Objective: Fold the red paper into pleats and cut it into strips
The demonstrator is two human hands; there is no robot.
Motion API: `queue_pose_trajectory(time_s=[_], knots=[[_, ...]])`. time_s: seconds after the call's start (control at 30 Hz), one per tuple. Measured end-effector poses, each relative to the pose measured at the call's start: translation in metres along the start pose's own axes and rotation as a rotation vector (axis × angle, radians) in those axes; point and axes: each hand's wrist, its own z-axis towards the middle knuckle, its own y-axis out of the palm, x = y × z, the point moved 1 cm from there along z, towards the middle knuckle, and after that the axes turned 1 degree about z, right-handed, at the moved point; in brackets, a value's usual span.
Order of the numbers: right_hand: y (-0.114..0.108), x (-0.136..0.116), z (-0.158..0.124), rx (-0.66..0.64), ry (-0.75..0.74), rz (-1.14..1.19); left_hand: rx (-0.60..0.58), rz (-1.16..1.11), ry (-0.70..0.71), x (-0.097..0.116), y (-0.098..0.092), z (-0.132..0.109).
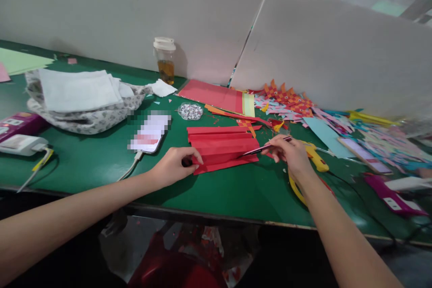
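A sheet of red paper with raised crosswise pleats lies on the green table in front of me. My left hand is at its lower left corner, thumb and fingers closed on the paper's edge. Over the right end of the sheet, my right hand grips a thin, dark, pen-like stick. The stick slants down to the left, and its tip is at the red paper's surface. Whether the tip presses on the paper, I cannot tell.
A yellow glue gun lies beside my right wrist. Paper strips and woven orange pieces are piled behind it. Left of the paper are a charging phone and a patterned cloth. A lidded cup stands by the partition.
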Motion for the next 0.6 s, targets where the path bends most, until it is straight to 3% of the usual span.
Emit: queue_pose_trajectory(time_s=[0.13,0.37,0.6], knots=[[0.002,-0.002,-0.004,0.06,-0.027,0.076,-0.003,-0.008,0.0,-0.001,0.0,0.0],[0.045,0.001,-0.026,-0.222,0.032,0.117,-0.009,0.002,-0.011,-0.001,0.0,0.0],[0.066,0.007,-0.033,-0.315,0.091,0.151,-0.004,-0.001,-0.004,0.001,0.0,0.001]])
